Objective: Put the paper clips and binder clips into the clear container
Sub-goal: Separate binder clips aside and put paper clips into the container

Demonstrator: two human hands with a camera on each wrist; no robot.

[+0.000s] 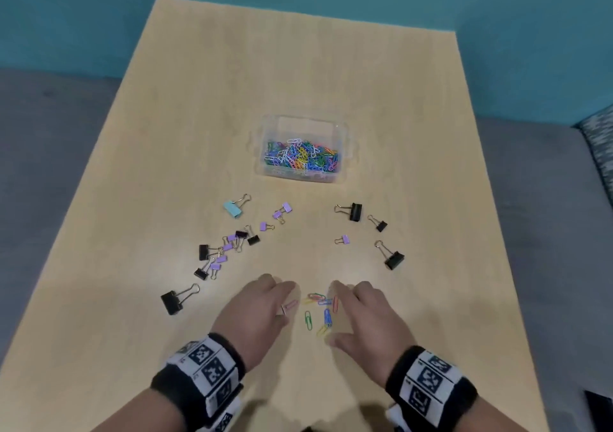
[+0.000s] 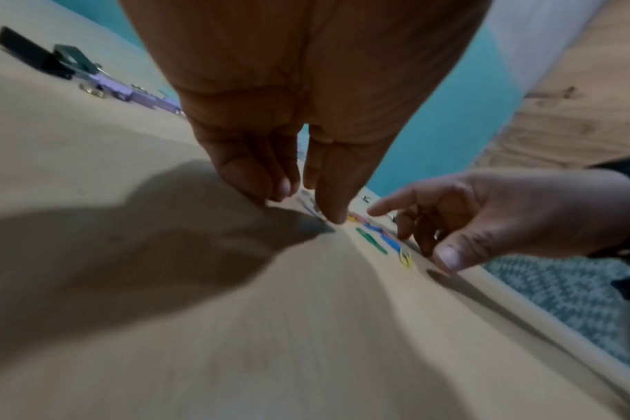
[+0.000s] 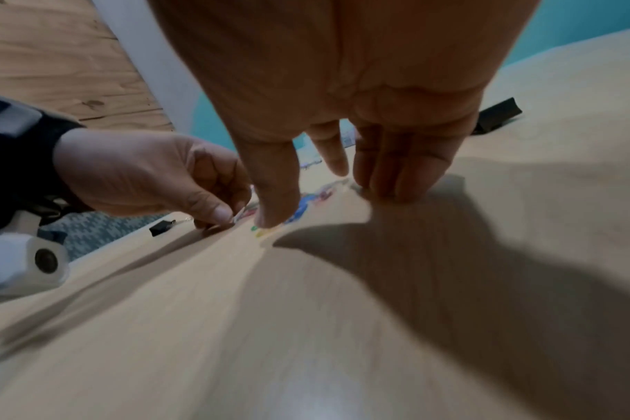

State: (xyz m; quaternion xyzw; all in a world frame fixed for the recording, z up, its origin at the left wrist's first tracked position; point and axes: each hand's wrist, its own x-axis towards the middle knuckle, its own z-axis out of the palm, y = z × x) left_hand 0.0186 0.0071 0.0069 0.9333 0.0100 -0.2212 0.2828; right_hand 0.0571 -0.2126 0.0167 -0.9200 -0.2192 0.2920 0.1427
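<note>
Both hands flank a small scatter of coloured paper clips (image 1: 319, 309) on the worktop (image 1: 331, 67), left hand (image 1: 262, 309) pinching a pink one, right hand (image 1: 361, 315) spread loose and empty, the clear container (image 1: 303, 148) straight ahead beyond them.

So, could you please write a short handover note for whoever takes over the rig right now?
Left hand: pinches a pink paper clip at the table surface.
Right hand: open, fingers spread beside the loose paper clips, holding nothing.
Clear container: mid-table, lid off, already holding a heap of coloured paper clips.
Done: most paper clips are in.
Left: the small pile between the hands, then all the binder clips, scattered left and right between the hands and the container; none is in yet.
</note>
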